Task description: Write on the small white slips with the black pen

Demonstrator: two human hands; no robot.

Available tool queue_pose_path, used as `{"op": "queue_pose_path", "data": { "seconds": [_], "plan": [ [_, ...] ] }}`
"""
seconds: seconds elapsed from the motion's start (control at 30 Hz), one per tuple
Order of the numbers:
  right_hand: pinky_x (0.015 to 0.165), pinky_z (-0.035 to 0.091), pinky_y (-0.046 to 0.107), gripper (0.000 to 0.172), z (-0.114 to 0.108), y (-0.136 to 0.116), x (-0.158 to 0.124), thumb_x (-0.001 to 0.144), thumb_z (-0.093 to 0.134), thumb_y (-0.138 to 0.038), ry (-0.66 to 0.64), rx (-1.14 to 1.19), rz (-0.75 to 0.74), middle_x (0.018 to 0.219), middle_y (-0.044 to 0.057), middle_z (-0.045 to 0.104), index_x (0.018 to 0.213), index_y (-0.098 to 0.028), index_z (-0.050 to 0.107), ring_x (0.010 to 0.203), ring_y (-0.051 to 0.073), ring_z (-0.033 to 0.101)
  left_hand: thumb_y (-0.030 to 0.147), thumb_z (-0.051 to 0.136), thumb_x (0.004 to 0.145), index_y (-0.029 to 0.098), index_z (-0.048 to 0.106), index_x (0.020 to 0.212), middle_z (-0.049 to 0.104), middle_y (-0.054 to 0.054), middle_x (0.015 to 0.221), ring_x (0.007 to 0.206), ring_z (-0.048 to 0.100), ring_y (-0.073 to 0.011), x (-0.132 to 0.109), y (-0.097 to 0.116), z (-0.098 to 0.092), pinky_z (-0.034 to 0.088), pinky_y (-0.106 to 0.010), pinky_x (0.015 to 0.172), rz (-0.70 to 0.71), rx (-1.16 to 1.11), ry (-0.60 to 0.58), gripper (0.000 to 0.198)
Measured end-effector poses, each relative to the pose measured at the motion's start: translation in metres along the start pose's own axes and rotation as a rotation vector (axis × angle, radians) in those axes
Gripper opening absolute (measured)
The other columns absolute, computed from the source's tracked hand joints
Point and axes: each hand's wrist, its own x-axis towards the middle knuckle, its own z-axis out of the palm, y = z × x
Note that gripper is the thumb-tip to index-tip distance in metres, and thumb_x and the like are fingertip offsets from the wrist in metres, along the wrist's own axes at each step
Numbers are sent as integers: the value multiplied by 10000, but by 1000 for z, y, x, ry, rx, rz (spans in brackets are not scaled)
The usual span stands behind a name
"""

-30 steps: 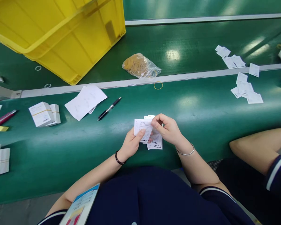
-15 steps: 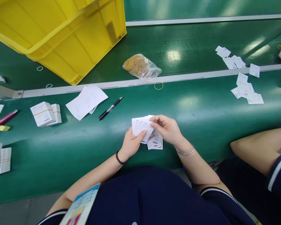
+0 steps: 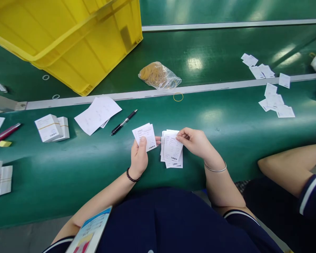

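My left hand (image 3: 140, 156) is closed on a small stack of white printed cards (image 3: 148, 138), with the thumb across their face. To its right, my right hand (image 3: 193, 141) pinches the upper right corner of a white printed slip (image 3: 172, 147) between thumb and fingers. That slip lies over a loose pile of similar cards (image 3: 175, 164) on the green table (image 3: 195, 116). Whether it is one slip or a few together I cannot tell. A gap separates the stack in my left hand from the pile.
Beyond my hands lie a black pen (image 3: 124, 122), white sheets (image 3: 98, 114), a bag of rubber bands (image 3: 159, 75) and a yellow crate (image 3: 94, 45). Banded card bundles (image 3: 48, 128) sit left. Scattered cards (image 3: 275, 101) and another person's arm (image 3: 289, 165) are on the right.
My hands have moved apart. The left one carried its stack leftward, away from the pile, while the right brought cards down over the pile.
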Motion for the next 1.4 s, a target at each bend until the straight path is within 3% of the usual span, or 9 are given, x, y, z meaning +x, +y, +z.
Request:
{"op": "queue_pose_path", "data": {
  "seconds": [0.1, 0.17, 0.3, 0.4, 0.6, 0.83, 0.97, 1.2, 1.4],
  "plan": [
    [608, 416, 283, 85, 4, 2, 2, 815, 624, -196, 91, -207, -6, 732, 20, 653, 745, -206, 579, 661, 155, 581, 554, 511, 941, 139, 632, 1031, 749, -100, 909, 739, 717, -189, 0, 4, 1, 602, -313, 701, 6, 30, -20, 442],
    [637, 427, 291, 83, 8, 0, 2, 820, 634, -224, 179, -216, -42, 776, 35, 646, 762, -204, 577, 708, 166, 581, 560, 517, 935, 135, 621, 1041, 749, -108, 892, 707, 716, -197, -4, 4, 2, 605, -317, 664, -51, 33, -116, 450],
    [576, 421, 268, 240, 16, -12, -2, 907, 558, -404, 188, 76, -126, 695, 8, 615, 772, -207, 566, 598, 124, 529, 597, 527, 912, 133, 630, 1040, 749, -119, 891, 712, 723, -229, -12, 1, 4, 605, -331, 638, -170, 58, -337, 492],
    [547, 411, 257, 295, 20, -19, -6, 911, 551, -457, 118, 223, -177, 640, -16, 588, 745, -214, 546, 548, 106, 504, 617, 543, 893, 145, 643, 1047, 750, -110, 899, 722, 725, -241, -16, 0, 5, 607, -341, 646, -218, 66, -394, 506],
    [606, 464, 276, 235, 25, -20, -7, 929, 536, -406, 82, 285, -174, 705, -7, 621, 783, -222, 545, 594, 117, 592, 585, 608, 866, 158, 661, 1021, 751, -94, 863, 769, 729, -258, -14, -1, 7, 604, -359, 692, -253, 77, -320, 457],
    [585, 463, 272, 232, 24, -19, -6, 888, 610, -382, 136, 305, -163, 666, -10, 632, 731, -216, 574, 576, 117, 573, 579, 624, 856, 163, 662, 975, 745, -76, 796, 730, 722, -240, -13, 3, 9, 597, -350, 681, -219, 135, -299, 435],
    [615, 465, 277, 174, 24, -20, -6, 870, 631, -318, 177, 276, -194, 710, 1, 660, 732, -212, 614, 622, 127, 588, 537, 695, 810, 159, 668, 996, 748, -75, 890, 799, 716, -234, -13, -1, 9, 591, -333, 700, -190, 166, -210, 423],
    [561, 452, 267, 254, 20, -17, -6, 859, 629, -429, 136, 351, -103, 687, 0, 644, 734, -209, 604, 572, 115, 556, 476, 763, 764, 160, 674, 1040, 732, -103, 1071, 972, 703, -264, -11, -4, 7, 581, -371, 834, -139, 151, -111, 429],
    [507, 348, 254, 218, 1, 1, -2, 867, 586, -331, -60, 100, 6, 587, -26, 577, 693, -212, 529, 518, 107, 480, 586, 560, 899, 149, 649, 992, 740, -86, 906, 790, 708, -196, 2, 7, 1, 593, -332, 748, -43, -16, 24, 455]
  ]
}}
